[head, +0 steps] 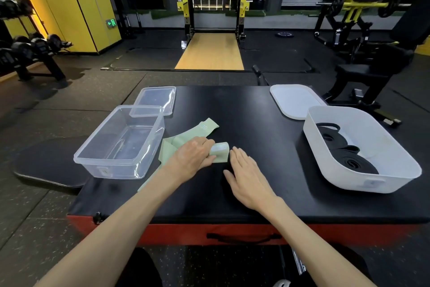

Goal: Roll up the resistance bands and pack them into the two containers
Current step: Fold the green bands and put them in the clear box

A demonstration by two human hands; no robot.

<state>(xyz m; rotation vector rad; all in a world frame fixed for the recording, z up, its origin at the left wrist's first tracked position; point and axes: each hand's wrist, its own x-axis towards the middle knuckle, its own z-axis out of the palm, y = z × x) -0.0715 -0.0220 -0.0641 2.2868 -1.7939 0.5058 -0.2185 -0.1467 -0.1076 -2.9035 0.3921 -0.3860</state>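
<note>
Gripping the green band roll (220, 152) at frame centre in my left hand (192, 158) against unwinding, I am seemingly squaring its end with my straight-fingered right hand (247, 176).

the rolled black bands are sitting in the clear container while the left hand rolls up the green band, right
Not quite. The head view shows the rolled black bands lying in the white container, not the clear container, which holds no bands. The rest stands: the left hand has its grip on the rolled end of the green band.
</note>
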